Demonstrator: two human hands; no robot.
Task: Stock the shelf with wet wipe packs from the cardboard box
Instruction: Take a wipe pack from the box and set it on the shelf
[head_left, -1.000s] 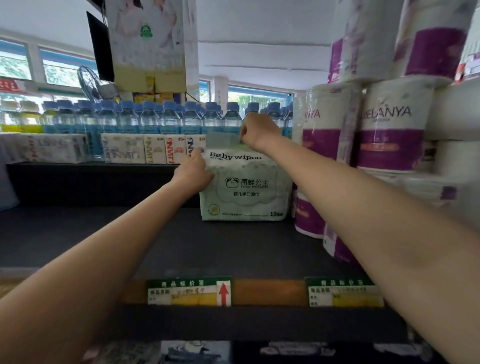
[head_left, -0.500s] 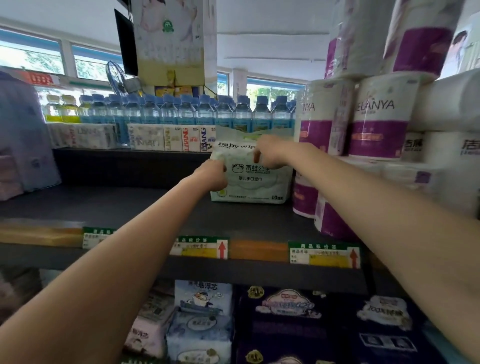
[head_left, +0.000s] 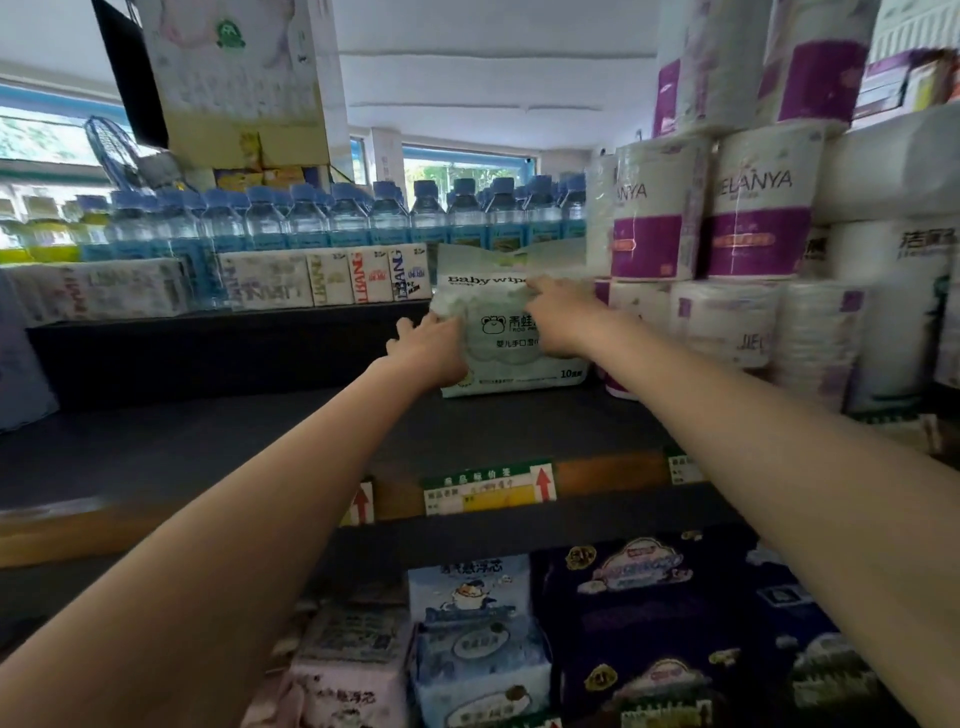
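Nearest to the camera, on the lower shelf, stand dark blue and pale packs of tissue (head_left: 480, 649), and above them the front edge of the dark shelf (head_left: 208, 457) carries the price labels (head_left: 488, 488) with red arrows. Both bare forearms reach over this edge toward the back. The left hand (head_left: 431, 348) lies against the left side of the baby wipes pack (head_left: 511, 358); its fingers (head_left: 410, 325) are curled loosely at the pack's left edge, but I cannot tell if they truly grip it. The right hand (head_left: 556, 322) rests on the upper front of the same pack, fingers spread and half bent over the soft wrapping, more pressing than closing. The pack stands upright on the shelf, far back, just beside the purple-and-white toilet paper rolls (head_left: 711, 218) on its right. Behind it are small tissue boxes (head_left: 363, 275) and a row of water bottles (head_left: 332, 218) with blue caps. The cardboard box is not in view. The pack looks already placed and is perhaps only being straightened. The risk, in my judgement, is that a soft, tall pack tips forward when both hands leave it, or that a push to the right disturbs the stacked rolls, which lean quite high above.
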